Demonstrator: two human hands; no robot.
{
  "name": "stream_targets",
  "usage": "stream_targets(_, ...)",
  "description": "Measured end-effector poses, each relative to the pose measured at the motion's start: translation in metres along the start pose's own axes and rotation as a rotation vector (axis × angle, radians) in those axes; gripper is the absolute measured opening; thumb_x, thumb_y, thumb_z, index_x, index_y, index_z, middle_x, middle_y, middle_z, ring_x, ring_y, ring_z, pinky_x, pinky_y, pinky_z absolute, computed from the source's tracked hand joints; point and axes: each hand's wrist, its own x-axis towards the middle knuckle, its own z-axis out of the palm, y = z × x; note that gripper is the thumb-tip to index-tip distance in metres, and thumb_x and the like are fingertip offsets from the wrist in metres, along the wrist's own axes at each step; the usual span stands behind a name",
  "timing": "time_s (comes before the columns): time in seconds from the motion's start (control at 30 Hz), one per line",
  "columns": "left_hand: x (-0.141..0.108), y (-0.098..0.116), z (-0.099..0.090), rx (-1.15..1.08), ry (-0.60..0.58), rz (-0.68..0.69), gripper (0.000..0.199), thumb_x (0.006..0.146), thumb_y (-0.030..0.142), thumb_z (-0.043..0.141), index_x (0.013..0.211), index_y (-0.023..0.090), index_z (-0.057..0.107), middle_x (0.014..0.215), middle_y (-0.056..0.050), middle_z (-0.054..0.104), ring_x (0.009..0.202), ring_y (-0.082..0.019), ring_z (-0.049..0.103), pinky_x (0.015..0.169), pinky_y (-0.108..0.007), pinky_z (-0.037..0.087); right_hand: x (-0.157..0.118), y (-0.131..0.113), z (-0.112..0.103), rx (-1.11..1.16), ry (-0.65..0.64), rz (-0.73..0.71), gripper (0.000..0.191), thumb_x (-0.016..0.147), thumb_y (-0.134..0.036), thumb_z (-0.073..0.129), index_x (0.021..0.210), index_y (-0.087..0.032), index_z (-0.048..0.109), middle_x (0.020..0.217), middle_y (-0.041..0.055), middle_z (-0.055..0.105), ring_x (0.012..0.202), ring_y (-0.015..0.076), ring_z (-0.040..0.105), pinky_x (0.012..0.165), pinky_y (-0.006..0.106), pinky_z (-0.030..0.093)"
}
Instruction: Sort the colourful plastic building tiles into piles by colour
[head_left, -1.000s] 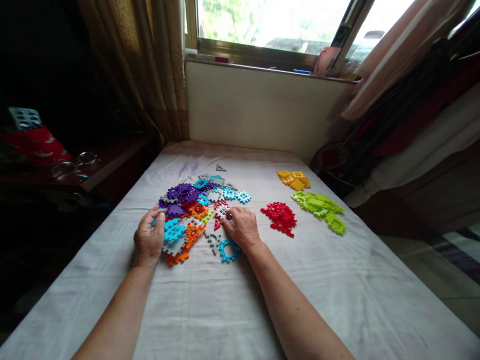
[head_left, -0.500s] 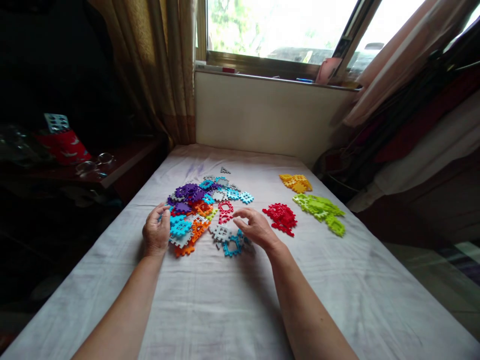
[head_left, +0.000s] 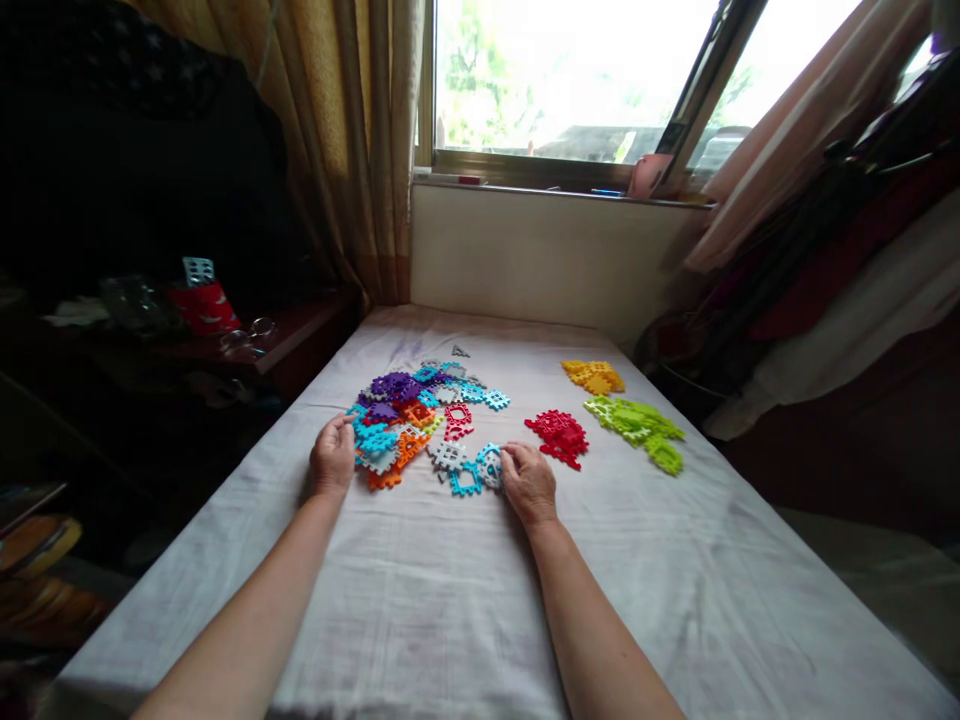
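Observation:
A mixed pile of flat, notched plastic building pieces (head_left: 397, 388) in purple, blue, orange and grey spreads over the sheet. At its left edge is my left hand (head_left: 332, 457), its fingers curled together by a blue piece (head_left: 377, 441); what lies between the fingertips is hidden. My right hand (head_left: 529, 484) is closed, thumb and fingers at the right edge of a grey building piece (head_left: 490, 466). Close to that piece lie a blue square frame piece (head_left: 466, 479) and a light grey piece (head_left: 448, 456). Two red pieces (head_left: 457, 421) lie farther back.
Separate heaps of red pieces (head_left: 559, 437), lime green pieces (head_left: 636, 420) and yellow pieces (head_left: 594, 377) sit on the right. A small grey triangle (head_left: 460, 351) lies at the back. Left of the bed, a dark table (head_left: 300, 325) bears eyeglasses (head_left: 247, 338) and a red container (head_left: 204, 308).
My right hand has gone from over the red pieces down and right to the grey piece, its fingers closing. My left hand stays by the pile's left edge. The view has shifted.

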Motion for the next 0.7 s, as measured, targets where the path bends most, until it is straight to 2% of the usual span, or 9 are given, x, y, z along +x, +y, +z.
stream_targets(0.13, -0.003, 0.005, -0.002, 0.109, -0.112, 0.069, 0.034, 0.086, 0.033, 0.045, 0.105, 0.020, 0.070, 0.125, -0.009, 0.067, 0.120, -0.022, 0.060, 0.106, -0.036, 0.046, 0.000, 0.003, 0.000, 0.044, 0.017, -0.030, 0.027, 0.087, -0.031, 0.049, 0.088, -0.022, 0.074, 0.100, 0.0069, 0.074, 0.097, 0.0207, 0.065, 0.092, 0.033, 0.047)
stream_targets(0.27, 0.012, 0.016, -0.001, 0.283, -0.265, 0.093, 0.034, 0.083, 0.035, 0.051, 0.104, 0.021, 0.074, 0.129, -0.009, 0.066, 0.126, -0.026, 0.056, 0.113, -0.038, 0.039, -0.001, 0.003, -0.001, 0.051, 0.020, -0.039, 0.026, 0.086, -0.030, 0.049, 0.084, -0.023, 0.074, 0.096, 0.0057, 0.074, 0.094, 0.0199, 0.064, 0.091, 0.031, 0.047)
stream_targets(0.37, 0.032, 0.027, -0.003, 0.417, -0.410, 0.091, 0.032, 0.077, 0.034, 0.056, 0.101, 0.025, 0.075, 0.122, -0.007, 0.070, 0.122, -0.027, 0.058, 0.109, -0.037, 0.042, 0.000, 0.003, 0.000, 0.043, 0.007, -0.026, 0.025, 0.085, -0.028, 0.050, 0.084, -0.023, 0.075, 0.097, 0.0057, 0.074, 0.095, 0.0200, 0.064, 0.091, 0.031, 0.047)
stream_targets(0.5, 0.055, 0.042, -0.011, 0.550, -0.597, 0.096, 0.028, 0.069, 0.036, 0.063, 0.092, 0.028, 0.076, 0.105, -0.003, 0.075, 0.105, -0.027, 0.066, 0.094, -0.034, 0.049, 0.000, 0.003, 0.000, 0.043, -0.005, -0.013, 0.024, 0.085, -0.026, 0.051, 0.084, -0.023, 0.075, 0.099, 0.0046, 0.074, 0.096, 0.0194, 0.065, 0.091, 0.031, 0.047)
stream_targets(0.6, 0.061, 0.052, -0.017, 0.590, -0.684, 0.114, 0.023, 0.067, 0.038, 0.065, 0.083, 0.027, 0.075, 0.101, -0.004, 0.075, 0.098, -0.028, 0.067, 0.085, -0.033, 0.050, 0.000, 0.003, -0.001, 0.050, -0.006, -0.014, 0.024, 0.086, -0.027, 0.051, 0.084, -0.023, 0.074, 0.097, 0.0045, 0.075, 0.095, 0.0194, 0.065, 0.090, 0.030, 0.047)
stream_targets(0.7, 0.064, 0.061, -0.023, 0.566, -0.747, 0.151, 0.017, 0.065, 0.037, 0.065, 0.075, 0.026, 0.073, 0.101, -0.003, 0.074, 0.100, -0.026, 0.065, 0.086, -0.030, 0.047, 0.000, 0.002, -0.002, 0.049, -0.013, -0.014, 0.024, 0.086, -0.029, 0.051, 0.083, -0.023, 0.074, 0.095, 0.0048, 0.075, 0.094, 0.0198, 0.065, 0.090, 0.031, 0.047)
